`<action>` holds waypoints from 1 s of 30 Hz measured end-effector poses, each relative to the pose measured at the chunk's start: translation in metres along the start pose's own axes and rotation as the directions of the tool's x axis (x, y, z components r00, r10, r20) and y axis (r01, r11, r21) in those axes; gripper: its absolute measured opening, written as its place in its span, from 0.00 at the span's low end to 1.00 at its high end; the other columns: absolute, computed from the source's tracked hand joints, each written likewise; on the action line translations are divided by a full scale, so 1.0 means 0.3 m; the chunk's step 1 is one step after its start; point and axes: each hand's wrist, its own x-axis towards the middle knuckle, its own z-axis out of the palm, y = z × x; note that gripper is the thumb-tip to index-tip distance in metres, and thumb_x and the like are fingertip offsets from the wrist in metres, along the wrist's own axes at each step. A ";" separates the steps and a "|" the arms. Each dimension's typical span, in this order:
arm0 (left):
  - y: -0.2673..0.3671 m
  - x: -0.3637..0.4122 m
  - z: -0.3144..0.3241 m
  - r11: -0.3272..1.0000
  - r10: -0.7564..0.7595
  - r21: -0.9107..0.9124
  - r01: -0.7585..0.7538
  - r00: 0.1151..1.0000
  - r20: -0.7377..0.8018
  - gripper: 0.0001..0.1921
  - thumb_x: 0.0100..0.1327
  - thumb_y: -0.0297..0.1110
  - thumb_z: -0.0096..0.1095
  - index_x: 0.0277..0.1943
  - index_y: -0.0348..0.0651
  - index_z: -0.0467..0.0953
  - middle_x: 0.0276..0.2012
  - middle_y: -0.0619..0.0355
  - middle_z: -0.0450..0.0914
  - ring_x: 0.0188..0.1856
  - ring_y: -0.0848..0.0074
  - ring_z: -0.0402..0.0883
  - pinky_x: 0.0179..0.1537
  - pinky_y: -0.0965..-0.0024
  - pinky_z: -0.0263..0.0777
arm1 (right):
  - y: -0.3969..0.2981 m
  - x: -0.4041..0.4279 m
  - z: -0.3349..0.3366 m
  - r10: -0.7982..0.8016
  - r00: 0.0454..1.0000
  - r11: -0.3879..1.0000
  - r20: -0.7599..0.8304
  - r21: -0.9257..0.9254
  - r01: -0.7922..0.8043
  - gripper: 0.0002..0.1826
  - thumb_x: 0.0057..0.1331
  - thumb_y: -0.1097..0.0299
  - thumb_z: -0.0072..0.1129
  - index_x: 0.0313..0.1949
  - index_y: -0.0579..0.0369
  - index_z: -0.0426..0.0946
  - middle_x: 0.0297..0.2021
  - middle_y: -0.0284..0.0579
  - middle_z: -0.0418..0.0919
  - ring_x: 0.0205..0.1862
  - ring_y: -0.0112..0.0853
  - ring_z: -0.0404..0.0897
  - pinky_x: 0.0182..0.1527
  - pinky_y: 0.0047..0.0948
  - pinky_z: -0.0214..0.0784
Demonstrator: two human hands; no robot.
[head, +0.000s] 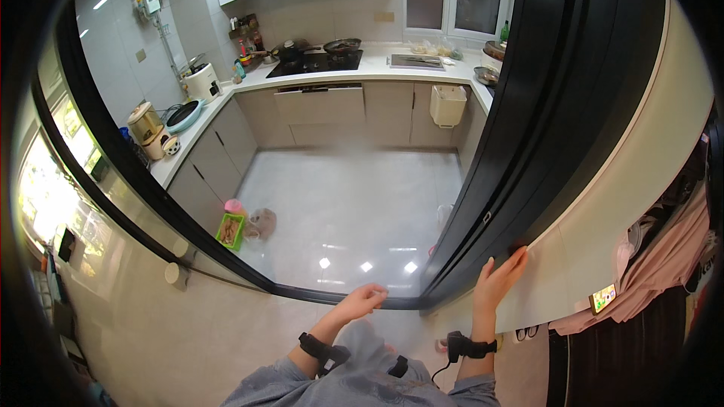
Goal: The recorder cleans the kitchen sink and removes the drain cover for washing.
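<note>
In front of my body my left hand (365, 299) hangs in the air with loosely bent fingers and nothing visible in it. It appears above the dark threshold track (317, 295) of the kitchen doorway. My right hand (500, 280) is raised to the right, fingers extended, seemingly touching the edge of the pale wall (554, 260) beside the black door frame (509, 181). Both forearms wear black straps, the left strap (322, 352) and the right strap (472, 345). Beyond the doorway spreads the shiny tiled kitchen floor (350, 198).
A green basket (241, 237), a pink container (233, 207) and a plastic bag (262, 223) rest on the floor at left. Pans (342, 46) stand on the black cooktop (314, 65). A cream bin (448, 106) hangs on a cabinet. Pink cloth (673, 271) hangs at right.
</note>
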 end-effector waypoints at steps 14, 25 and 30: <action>-0.004 -0.020 -0.003 0.997 0.046 -0.057 -0.046 0.999 -0.006 0.18 0.62 0.43 0.54 0.48 0.38 0.70 0.27 0.59 0.71 0.27 0.80 0.70 0.15 0.77 0.69 | -0.005 0.002 0.014 -0.022 0.999 1.000 -0.044 -0.005 0.022 0.38 0.58 0.75 0.53 0.64 0.65 0.44 0.61 0.64 0.49 0.62 0.54 0.53 0.62 0.42 0.46; 0.022 -0.066 -0.018 0.996 -0.056 -0.069 0.055 0.998 -0.004 0.14 0.64 0.39 0.52 0.48 0.41 0.71 0.27 0.67 0.71 0.31 0.86 0.69 0.32 0.80 0.65 | -0.012 -0.005 0.021 -0.003 0.998 1.000 -0.061 -0.009 0.002 0.38 0.58 0.76 0.53 0.65 0.64 0.43 0.61 0.65 0.49 0.62 0.54 0.53 0.62 0.42 0.46; -0.015 -0.055 -0.035 1.000 -0.010 -0.026 0.010 1.000 -0.005 0.17 0.63 0.43 0.54 0.48 0.41 0.71 0.29 0.63 0.74 0.32 0.83 0.72 0.30 0.77 0.67 | -0.020 -0.003 0.021 0.004 0.999 1.000 -0.051 -0.013 -0.005 0.38 0.58 0.76 0.53 0.65 0.65 0.43 0.61 0.65 0.49 0.61 0.54 0.53 0.62 0.43 0.46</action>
